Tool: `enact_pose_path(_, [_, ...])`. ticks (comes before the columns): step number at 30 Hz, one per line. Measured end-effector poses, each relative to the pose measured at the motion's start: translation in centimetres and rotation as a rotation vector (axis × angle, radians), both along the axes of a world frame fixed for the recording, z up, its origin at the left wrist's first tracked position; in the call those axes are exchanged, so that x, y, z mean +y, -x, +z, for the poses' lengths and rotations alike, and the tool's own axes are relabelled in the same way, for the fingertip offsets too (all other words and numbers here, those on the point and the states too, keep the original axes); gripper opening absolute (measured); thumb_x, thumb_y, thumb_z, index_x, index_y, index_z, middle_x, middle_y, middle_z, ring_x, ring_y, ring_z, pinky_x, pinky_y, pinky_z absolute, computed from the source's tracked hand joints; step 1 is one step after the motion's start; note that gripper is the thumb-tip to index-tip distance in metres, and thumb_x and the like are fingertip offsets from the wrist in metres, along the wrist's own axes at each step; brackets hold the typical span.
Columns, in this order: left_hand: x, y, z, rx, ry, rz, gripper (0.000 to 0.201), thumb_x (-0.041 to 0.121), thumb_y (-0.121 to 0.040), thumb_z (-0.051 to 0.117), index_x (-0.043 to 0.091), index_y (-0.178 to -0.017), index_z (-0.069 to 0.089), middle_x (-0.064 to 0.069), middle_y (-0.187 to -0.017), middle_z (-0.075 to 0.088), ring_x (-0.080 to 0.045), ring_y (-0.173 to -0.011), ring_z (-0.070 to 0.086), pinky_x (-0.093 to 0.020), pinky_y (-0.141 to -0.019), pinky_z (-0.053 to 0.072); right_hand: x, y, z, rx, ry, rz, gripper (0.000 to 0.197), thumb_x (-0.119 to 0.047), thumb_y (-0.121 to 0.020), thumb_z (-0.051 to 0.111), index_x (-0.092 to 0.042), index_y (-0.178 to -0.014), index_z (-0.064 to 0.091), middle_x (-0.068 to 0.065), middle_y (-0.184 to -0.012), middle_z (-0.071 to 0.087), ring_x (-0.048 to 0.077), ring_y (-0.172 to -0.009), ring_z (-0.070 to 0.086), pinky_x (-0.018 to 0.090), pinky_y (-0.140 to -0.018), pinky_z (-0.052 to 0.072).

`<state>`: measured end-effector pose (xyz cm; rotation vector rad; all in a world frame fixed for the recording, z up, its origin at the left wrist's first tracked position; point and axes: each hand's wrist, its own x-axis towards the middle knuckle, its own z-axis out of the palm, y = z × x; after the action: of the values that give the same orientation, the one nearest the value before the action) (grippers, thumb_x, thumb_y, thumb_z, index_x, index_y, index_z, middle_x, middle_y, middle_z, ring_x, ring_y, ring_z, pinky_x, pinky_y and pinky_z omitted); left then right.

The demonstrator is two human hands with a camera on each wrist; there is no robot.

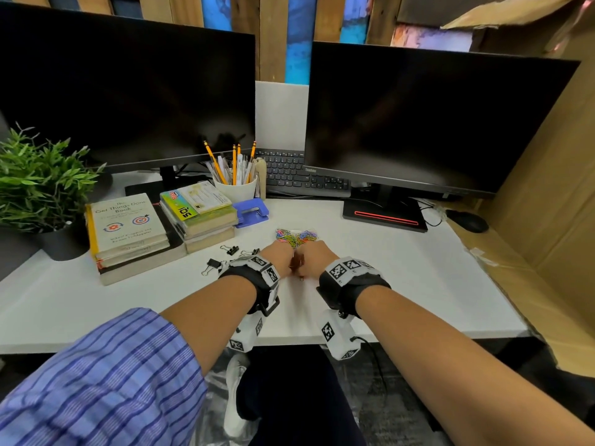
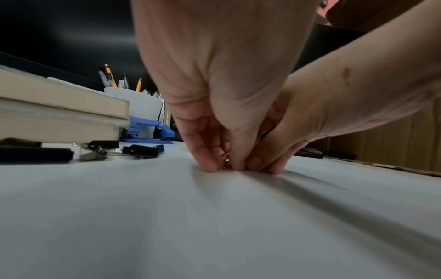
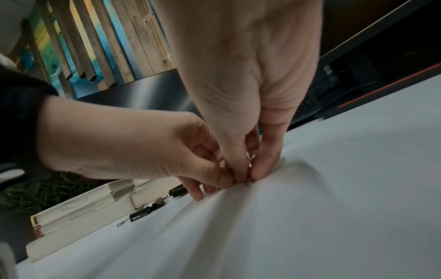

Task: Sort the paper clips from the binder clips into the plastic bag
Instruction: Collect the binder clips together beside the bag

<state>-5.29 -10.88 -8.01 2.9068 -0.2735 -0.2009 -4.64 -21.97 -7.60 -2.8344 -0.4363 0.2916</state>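
Desk (image 1: 402, 284), white, under two dark monitors (image 1: 434, 123); left hand (image 1: 279, 257) and right hand (image 1: 314, 259) pinch small metal clips (image 3: 250, 162).

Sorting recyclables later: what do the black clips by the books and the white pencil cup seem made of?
Binder clips: apparently painted black metal bodies with bare silvery wire handles that glint. Pencil cup: smooth, opaque, faintly glossy white, probably ceramic, though plastic can't be ruled out.

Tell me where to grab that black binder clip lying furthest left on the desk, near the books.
Take the binder clip by its black body, pinching the two flat sides from above. Its wire handles lie flat toward the desk's front edge, too thin for a sure grip. Come from the front: the books crowd its far left side. Both the left hand and right hand are busy.
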Motion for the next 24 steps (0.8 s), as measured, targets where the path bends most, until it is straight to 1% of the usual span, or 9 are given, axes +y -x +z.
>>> enact_pose_path(4, [0.6,-0.6,0.0,0.014,0.042,-0.017,0.027,0.018,-0.088,0.058,0.002,-0.109,0.064,-0.018,-0.117,0.063,-0.034,-0.11,0.06,-0.037,-0.094,0.049,-0.6,-0.4,0.0,0.011,-0.086,0.004,0.021,-0.01,-0.085,0.063,-0.003,-0.103,0.072,0.016,-0.103,0.071,0.028,-0.097,0.064,0.024,-0.076,0.044])
enact_pose_path(7, [1.2,-1.3,0.3,0.001,0.094,-0.037,0.024,0.015,-0.086,0.059,0.007,-0.107,0.068,-0.014,-0.115,0.066,-0.03,-0.11,0.06,-0.033,-0.094,0.049,-1.4,-1.0,0.1,0.021,-0.198,-0.018,0.019,-0.014,-0.082,0.068,-0.007,-0.099,0.072,0.007,-0.084,0.069,0.017,-0.081,0.059,0.021,-0.066,0.044])
enact_pose_path(9, [1.4,-1.7,1.1,-0.032,0.148,-0.038,0.023,0.014,-0.087,0.06,0.006,-0.107,0.069,-0.014,-0.112,0.067,-0.03,-0.108,0.06,-0.032,-0.091,0.047,-1.9,-1.7,0.7,0.045,-0.262,-0.045,0.017,-0.013,-0.081,0.069,-0.009,-0.097,0.073,0.003,-0.077,0.066,0.016,-0.079,0.061,0.018,-0.067,0.048])
enact_pose_path(12, [1.6,-2.8,2.3,-0.058,0.284,-0.007,0.022,0.01,-0.085,0.064,-0.001,-0.103,0.069,-0.019,-0.107,0.069,-0.033,-0.101,0.064,-0.033,-0.088,0.048,-2.4,-3.1,1.9,0.046,-0.351,-0.076,0.017,-0.011,-0.08,0.07,-0.005,-0.096,0.074,0.012,-0.094,0.073,0.019,-0.084,0.066,0.034,-0.088,0.055])
enact_pose_path(14, [1.4,-3.6,2.7,-0.068,0.331,0.028,0.021,0.008,-0.084,0.065,-0.002,-0.102,0.07,-0.019,-0.105,0.07,-0.031,-0.093,0.065,-0.031,-0.086,0.049,-2.4,-4.1,2.5,0.02,-0.34,-0.087,0.018,-0.012,-0.081,0.07,-0.006,-0.098,0.074,0.011,-0.101,0.073,0.016,-0.085,0.064,0.037,-0.093,0.054])
enact_pose_path(16, [1.1,-4.6,2.9,-0.061,0.345,0.07,0.02,0.009,-0.084,0.066,0.001,-0.101,0.071,-0.017,-0.105,0.071,-0.027,-0.088,0.065,-0.032,-0.086,0.051,-2.2,-4.9,3.0,-0.012,-0.291,-0.086,0.019,-0.01,-0.082,0.07,-0.008,-0.101,0.073,0.01,-0.104,0.073,0.019,-0.09,0.066,0.036,-0.093,0.053])
enact_pose_path(18, [0.8,-5.5,3.1,-0.04,0.336,0.097,0.021,0.01,-0.084,0.067,0.002,-0.103,0.071,-0.015,-0.104,0.071,-0.028,-0.092,0.066,-0.032,-0.087,0.051,-2.1,-5.6,3.4,-0.031,-0.255,-0.074,0.02,-0.007,-0.083,0.068,-0.006,-0.102,0.073,0.011,-0.104,0.072,0.024,-0.095,0.068,0.036,-0.092,0.054])
enact_pose_path(21, [0.7,-6.7,3.0,-0.017,0.328,0.143,0.022,0.009,-0.085,0.066,0.003,-0.106,0.072,-0.013,-0.097,0.07,-0.027,-0.092,0.066,-0.028,-0.085,0.05,-2.2,-6.4,3.8,-0.051,-0.184,-0.061,0.019,-0.003,-0.084,0.065,-0.005,-0.101,0.073,0.011,-0.103,0.072,0.023,-0.091,0.068,0.03,-0.088,0.055])
enact_pose_path(24, [1.5,-7.5,2.4,-0.038,0.352,0.179,0.019,0.008,-0.085,0.061,0.002,-0.1,0.073,-0.009,-0.086,0.066,-0.018,-0.075,0.059,-0.024,-0.078,0.049,-2.5,-7.0,4.1,-0.067,-0.099,-0.062,0.021,0.0,-0.086,0.06,-0.004,-0.101,0.074,0.01,-0.101,0.072,0.018,-0.081,0.063,0.026,-0.082,0.054])
